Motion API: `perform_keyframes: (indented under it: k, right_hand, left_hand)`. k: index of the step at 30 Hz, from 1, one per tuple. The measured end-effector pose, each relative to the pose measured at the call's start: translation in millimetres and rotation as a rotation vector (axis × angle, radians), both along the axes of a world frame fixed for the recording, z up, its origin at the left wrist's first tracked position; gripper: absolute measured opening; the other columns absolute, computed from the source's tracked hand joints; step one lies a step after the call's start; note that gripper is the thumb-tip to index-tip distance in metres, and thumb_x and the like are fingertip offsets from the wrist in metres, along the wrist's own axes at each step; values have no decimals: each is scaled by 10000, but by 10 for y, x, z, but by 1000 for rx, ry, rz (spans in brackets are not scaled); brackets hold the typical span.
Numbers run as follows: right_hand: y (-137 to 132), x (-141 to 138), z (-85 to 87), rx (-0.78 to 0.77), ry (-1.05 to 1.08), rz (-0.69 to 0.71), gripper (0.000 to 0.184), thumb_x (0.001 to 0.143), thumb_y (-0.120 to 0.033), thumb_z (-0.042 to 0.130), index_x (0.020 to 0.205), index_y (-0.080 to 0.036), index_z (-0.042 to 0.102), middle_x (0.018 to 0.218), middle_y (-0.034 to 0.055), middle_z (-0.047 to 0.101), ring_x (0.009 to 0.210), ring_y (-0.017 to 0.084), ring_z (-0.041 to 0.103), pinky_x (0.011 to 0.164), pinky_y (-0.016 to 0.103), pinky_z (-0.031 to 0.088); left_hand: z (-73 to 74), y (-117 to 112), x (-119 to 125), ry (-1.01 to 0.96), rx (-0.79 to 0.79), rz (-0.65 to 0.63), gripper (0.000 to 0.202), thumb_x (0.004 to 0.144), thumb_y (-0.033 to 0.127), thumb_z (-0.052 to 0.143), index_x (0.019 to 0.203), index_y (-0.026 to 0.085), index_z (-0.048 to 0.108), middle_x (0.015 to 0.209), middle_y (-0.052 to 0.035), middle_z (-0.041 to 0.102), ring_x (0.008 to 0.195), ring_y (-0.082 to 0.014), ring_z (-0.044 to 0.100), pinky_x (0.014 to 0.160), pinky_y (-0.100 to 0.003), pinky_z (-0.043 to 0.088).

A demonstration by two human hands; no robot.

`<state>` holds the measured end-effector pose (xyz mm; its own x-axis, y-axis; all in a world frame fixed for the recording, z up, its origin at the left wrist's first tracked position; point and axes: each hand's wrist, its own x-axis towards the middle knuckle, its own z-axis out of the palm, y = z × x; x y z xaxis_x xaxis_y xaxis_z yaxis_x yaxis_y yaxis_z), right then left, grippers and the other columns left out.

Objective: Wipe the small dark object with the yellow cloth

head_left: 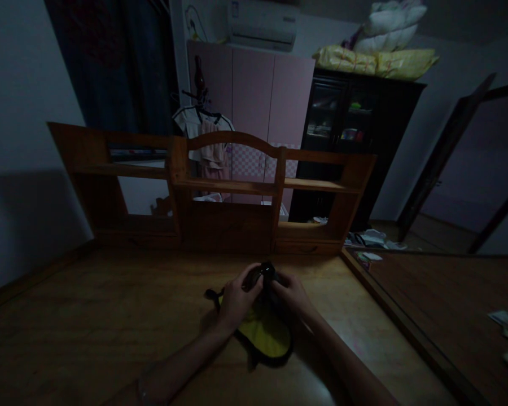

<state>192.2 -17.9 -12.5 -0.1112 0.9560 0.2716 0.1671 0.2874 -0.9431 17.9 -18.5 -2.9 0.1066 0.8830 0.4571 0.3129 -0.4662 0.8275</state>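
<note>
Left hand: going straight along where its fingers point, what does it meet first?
The small dark object that the left hand is holding. Just beyond it sits the right hand. The frame is dim, so depth there is uncertain.

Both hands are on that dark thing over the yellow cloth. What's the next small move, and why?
Probably lower the dark rounded object slightly toward the yellow black-edged cloth: the left hand and right hand both grip it just above the cloth, which lies on the wooden desk. The dim light hides what the object is, so go slowly.
</note>
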Motion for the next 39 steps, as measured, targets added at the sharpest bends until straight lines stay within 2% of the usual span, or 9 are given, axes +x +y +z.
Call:
perform_keyframes:
  k: [3,6,10,14,16,19,27,33,39]
  right_hand:
    - [14,-76,-70,-185,301,166,344,791,-364,685,1084,-184,670,1019,70,697,866,220,663,710,282,517]
    - [6,-136,-125,-234,406,191,375,776,-356,698,1107,-186,652,1039,77,687,862,212,664,708,279,526]
    - [16,-123,-160,-59,298,115,352,764,-325,681,1089,-192,657,1058,76,689,966,246,642,852,361,518]
    - [22,-41,-194,179,70,-93,363,794,-277,604,1150,-207,627,1141,79,661,1083,263,591,966,431,461]
    - [13,-9,-203,257,-29,-150,383,806,-229,561,1186,-202,604,1135,83,662,1061,252,600,952,424,469]
    - [-12,8,-180,321,-124,-115,420,811,-161,520,1226,-194,573,1064,81,684,940,224,641,855,367,518]
    - [-59,9,-91,335,-210,-140,449,800,-95,508,1230,-199,584,1033,60,707,878,211,661,765,309,521]
    - [-86,11,-38,275,-211,-139,212,839,-184,560,1010,-176,686,865,35,724,761,206,660,666,267,504]
    - [-68,-34,-50,239,-50,-34,280,830,-185,570,1094,-179,663,1008,50,718,912,227,659,808,319,517]
  left_hand:
    - [25,27,-12,-111,-15,-18,340,903,417,545,1208,272,582,1117,1,692,1006,-178,667,868,-272,535]
    - [37,22,-31,-110,5,-50,353,910,400,542,1237,268,562,1130,-3,686,1018,-176,665,880,-276,536]
    - [33,-23,-50,80,138,-95,419,879,334,600,1290,319,520,1168,25,673,1034,-173,660,917,-287,525]
    - [51,-65,-62,266,308,-151,532,852,303,646,1347,341,452,1287,26,603,1144,-177,600,999,-305,474]
    - [67,-79,-63,311,334,-165,579,855,307,646,1381,335,408,1301,12,586,1163,-179,583,1009,-310,465]
    - [86,-90,-58,367,342,-183,638,840,307,663,1408,337,373,1293,-7,568,1162,-192,572,994,-316,472]
    - [113,-89,-64,409,319,-172,637,805,342,693,1382,346,423,1206,-22,553,1076,-203,592,938,-309,499]
    - [129,-94,-83,355,280,-158,584,819,345,682,1357,327,455,1189,-24,570,1055,-196,602,930,-301,501]
    - [96,-74,-102,333,314,-168,560,825,312,675,1345,316,468,1190,-22,575,1070,-193,595,950,-302,488]
